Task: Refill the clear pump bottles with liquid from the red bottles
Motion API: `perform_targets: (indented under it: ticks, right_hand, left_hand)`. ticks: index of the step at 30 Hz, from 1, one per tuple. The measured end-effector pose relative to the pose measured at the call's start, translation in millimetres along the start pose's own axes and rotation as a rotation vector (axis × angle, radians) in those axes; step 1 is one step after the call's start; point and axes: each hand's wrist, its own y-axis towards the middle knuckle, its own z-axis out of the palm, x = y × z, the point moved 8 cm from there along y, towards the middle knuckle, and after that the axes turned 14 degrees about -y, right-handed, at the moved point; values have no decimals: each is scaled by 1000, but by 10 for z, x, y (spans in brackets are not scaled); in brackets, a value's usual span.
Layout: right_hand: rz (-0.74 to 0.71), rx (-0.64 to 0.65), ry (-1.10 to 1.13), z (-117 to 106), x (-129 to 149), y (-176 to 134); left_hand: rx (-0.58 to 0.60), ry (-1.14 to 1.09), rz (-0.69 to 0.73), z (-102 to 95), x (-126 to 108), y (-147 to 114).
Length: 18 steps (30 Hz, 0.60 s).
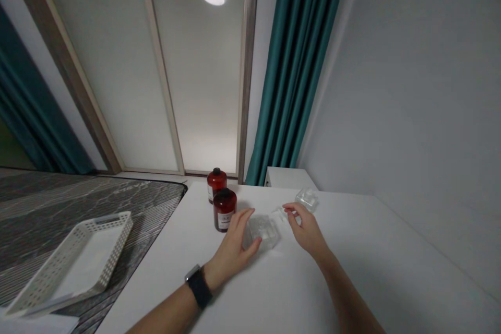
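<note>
A clear plastic container [265, 230] rests on the white table. My left hand [237, 242], with a dark watch on its wrist, curves round the container's left side, fingers along the far edge and thumb along the near one. To the right, my right hand [307, 229] has its thumb and fingertips drawn together in a pinch. A small, faint transparent piece [279, 212] shows at those fingertips, too unclear to name. Just beyond the right hand lies a second clear plastic container [308, 198]. Close to my left fingers stands a dark red bottle [225, 210] with a white label.
Behind the labelled bottle is another red bottle [216, 182] with a black cap. A white perforated basket [111, 255] sits left of the table [266, 297], on a grey patterned surface [152, 201]. A white cabinet [289, 177] and teal curtain [299, 62] stand behind.
</note>
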Motion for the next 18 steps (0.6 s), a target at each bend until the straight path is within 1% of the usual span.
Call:
perform_targets:
  ticks: [5,7,14,18]
  right_hand:
    - [70,-11,-103,108,-248,-39]
    - [99,-24,-146,159,-301,-66]
    - [113,0,-244,358,-338,-140]
    - [144,18,-237,428,-349,-153]
  left_hand:
    - [20,-102,-170,46,289,-17]
    - [35,-119,-195,67,342,-23]
    - [62,-105,-187,61,282,-1]
    - [68,-93,-178,57,255,13]
